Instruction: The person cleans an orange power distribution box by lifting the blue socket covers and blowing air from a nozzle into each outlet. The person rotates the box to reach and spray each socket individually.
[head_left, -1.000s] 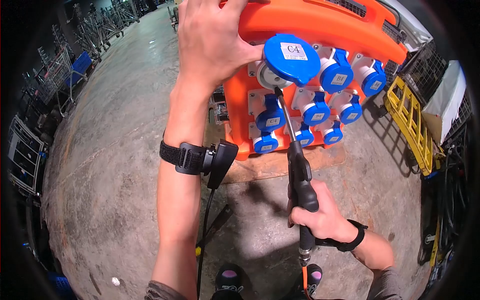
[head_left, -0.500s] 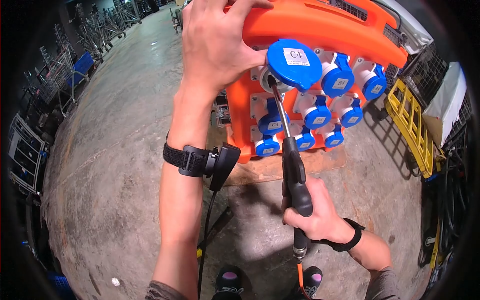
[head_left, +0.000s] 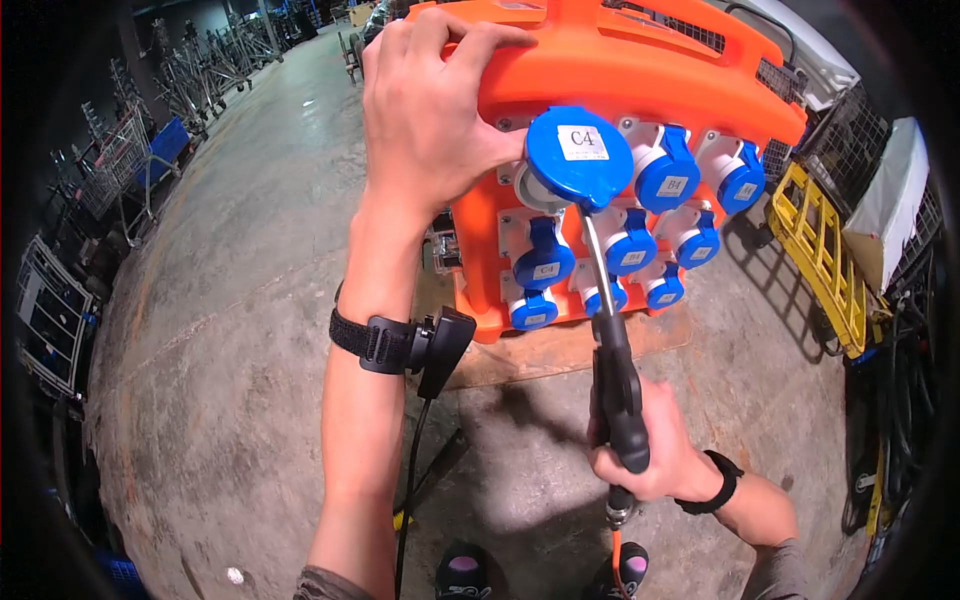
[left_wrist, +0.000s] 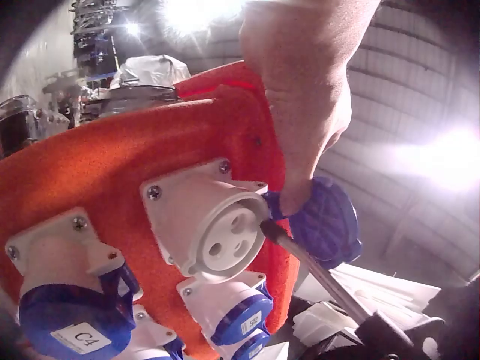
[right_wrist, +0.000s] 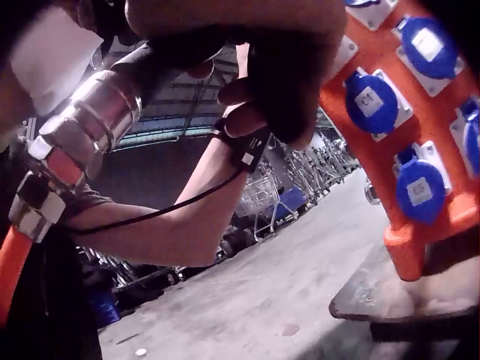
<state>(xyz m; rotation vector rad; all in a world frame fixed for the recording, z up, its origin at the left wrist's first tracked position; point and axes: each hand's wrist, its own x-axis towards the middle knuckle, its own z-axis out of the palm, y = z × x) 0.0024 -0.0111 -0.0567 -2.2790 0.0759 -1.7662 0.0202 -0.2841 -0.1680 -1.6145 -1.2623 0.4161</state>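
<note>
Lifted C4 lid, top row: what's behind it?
From the left wrist: a white socket with three holes, a metal nozzle in front of its rim. In the head view, the lid hides most of it; inside the holes can't be made out.

A warehouse or workshop: scuffed concrete floor [head_left: 250,260], wheeled metal stands [head_left: 205,65] (plus a shopping cart [head_left: 125,150]), corrugated roof [left_wrist: 412,82].

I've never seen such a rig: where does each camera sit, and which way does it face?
Head: on the head, facing forward and down at the orange box; left hand, right hand, shoes show.
Left wrist: on that wrist, facing the uncovered socket; left hand shows.
Right wrist: on that wrist, facing right hand and box; left forearm shows.
Head and left wrist share the metal tube.
</note>
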